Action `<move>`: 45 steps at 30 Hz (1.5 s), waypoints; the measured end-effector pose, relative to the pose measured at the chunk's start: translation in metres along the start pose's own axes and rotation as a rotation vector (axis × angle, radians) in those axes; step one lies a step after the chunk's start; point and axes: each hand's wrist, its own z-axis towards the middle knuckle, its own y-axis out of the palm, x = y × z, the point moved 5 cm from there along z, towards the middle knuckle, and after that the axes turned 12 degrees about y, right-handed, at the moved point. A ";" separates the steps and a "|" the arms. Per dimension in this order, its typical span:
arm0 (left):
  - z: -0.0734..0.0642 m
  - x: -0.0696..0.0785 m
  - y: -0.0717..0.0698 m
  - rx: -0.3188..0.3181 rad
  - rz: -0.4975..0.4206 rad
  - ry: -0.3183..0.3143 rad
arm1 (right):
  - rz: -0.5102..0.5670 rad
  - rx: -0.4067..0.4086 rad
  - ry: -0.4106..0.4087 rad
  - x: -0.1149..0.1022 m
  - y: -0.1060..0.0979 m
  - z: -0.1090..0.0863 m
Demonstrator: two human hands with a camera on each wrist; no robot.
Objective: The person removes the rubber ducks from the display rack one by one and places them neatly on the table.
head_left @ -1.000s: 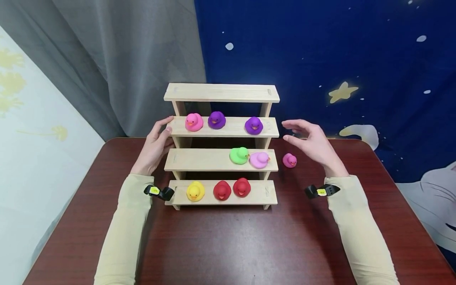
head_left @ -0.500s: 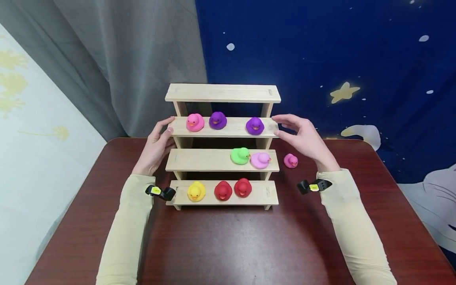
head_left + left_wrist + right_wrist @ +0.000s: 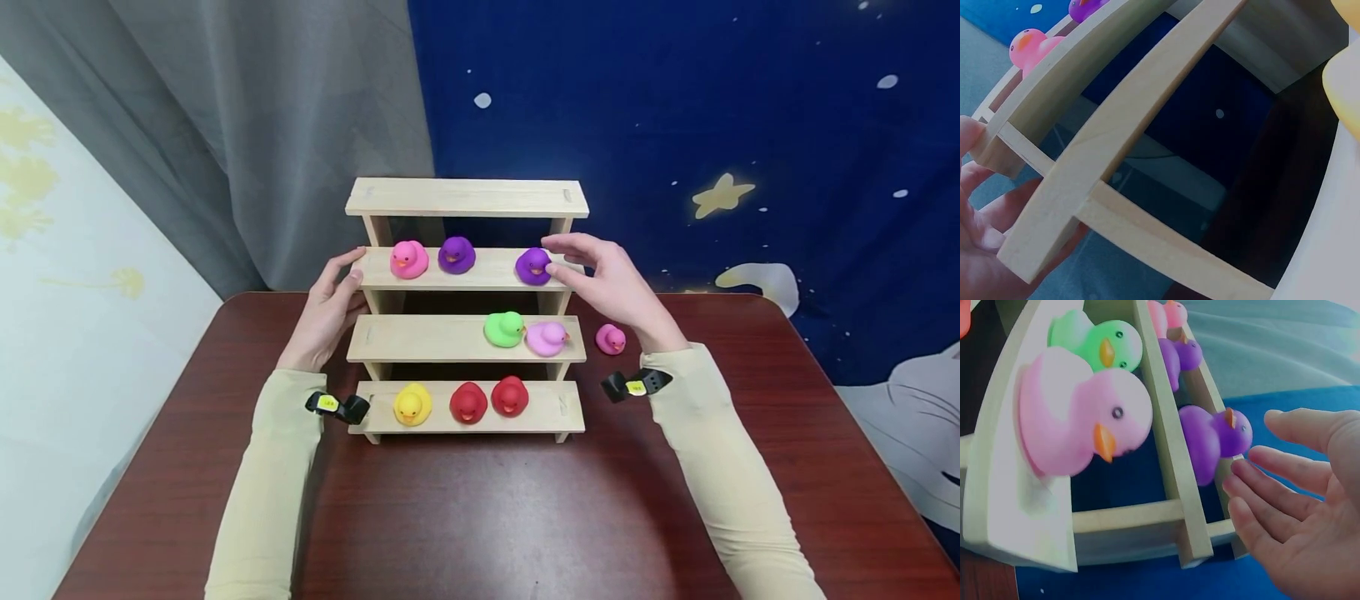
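My left hand [image 3: 326, 304] grips the left end of the wooden tiered shelf [image 3: 420, 337], its thumb at the edge of the second tier from the top and some fingers hidden behind. At that tier's right end my right hand [image 3: 611, 279] reaches around a purple rubber duck [image 3: 532, 267]. In the right wrist view its thumb and fingers are spread beside the duck [image 3: 1210, 440], not closed on it. Further left on this tier sit another purple duck [image 3: 457, 255] and a pink duck [image 3: 408, 260].
Below are a green duck [image 3: 504, 330] and a light pink duck [image 3: 547, 338]. The bottom tier bears a yellow duck [image 3: 412, 404] and two red ducks [image 3: 510, 397]. One pink duck [image 3: 611, 339] lies on the brown table [image 3: 480, 517], right of the shelf. Curtains [image 3: 300, 125] hang behind.
My right hand has moved left from beside the shelf to the right-hand purple duck. My left hand has stayed on the shelf's left end, and the ducks have kept their places.
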 end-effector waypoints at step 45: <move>-0.001 0.001 0.001 0.005 0.022 -0.023 | 0.076 0.113 0.035 0.009 -0.008 -0.014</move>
